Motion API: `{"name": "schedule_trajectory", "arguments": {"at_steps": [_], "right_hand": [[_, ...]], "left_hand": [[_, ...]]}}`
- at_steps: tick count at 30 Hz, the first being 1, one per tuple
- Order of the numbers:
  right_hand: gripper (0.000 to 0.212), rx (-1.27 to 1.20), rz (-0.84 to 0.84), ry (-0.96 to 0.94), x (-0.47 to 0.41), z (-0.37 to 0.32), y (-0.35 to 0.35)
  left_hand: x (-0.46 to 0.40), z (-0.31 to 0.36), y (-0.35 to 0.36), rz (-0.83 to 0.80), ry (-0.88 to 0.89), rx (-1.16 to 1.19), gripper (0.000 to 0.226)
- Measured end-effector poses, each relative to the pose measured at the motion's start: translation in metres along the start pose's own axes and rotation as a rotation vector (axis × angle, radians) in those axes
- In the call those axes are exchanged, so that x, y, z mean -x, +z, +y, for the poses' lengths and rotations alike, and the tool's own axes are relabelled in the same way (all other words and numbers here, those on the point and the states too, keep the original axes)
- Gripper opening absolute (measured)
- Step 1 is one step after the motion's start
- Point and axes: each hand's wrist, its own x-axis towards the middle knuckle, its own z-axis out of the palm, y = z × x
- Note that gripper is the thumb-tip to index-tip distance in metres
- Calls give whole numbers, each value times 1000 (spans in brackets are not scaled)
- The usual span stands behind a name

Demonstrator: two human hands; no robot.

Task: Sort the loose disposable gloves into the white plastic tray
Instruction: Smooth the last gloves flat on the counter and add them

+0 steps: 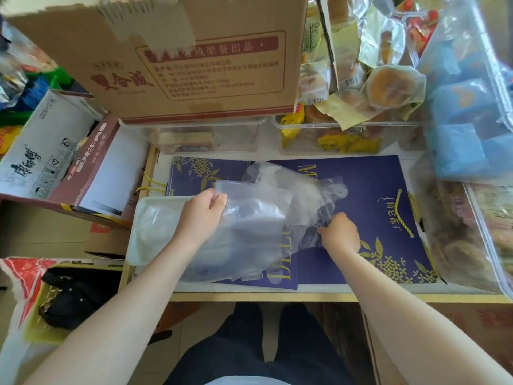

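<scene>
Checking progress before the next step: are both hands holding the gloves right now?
Yes, the left hand and right hand each pinch the clear gloves.

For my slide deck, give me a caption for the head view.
Both hands, left hand and right hand, pinch clear disposable gloves over a navy bag beside the white plastic tray.

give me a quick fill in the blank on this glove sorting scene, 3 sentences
1. The left hand pinches the clear gloves beside the white ____.
2. The gloves lie on a gift bag coloured dark ____.
3. The right hand pinches the gloves' ____ edge.

Missing words: tray; blue; right
</scene>
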Motion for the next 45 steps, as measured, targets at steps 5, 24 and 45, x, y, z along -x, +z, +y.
{"name": "schedule_trajectory", "arguments": {"at_steps": [5, 24, 45], "right_hand": [[15, -227, -33, -64, -3, 10, -12], [15, -1165, -392, -560, 43, -22, -192], [22, -624, -395, -856, 56, -61, -202]], "left_hand": [[-5, 0, -4, -22, 59, -26, 29], [-31, 56, 7, -25, 193, 130, 18], [-27, 123, -1, -502, 256, 528, 25]]}}
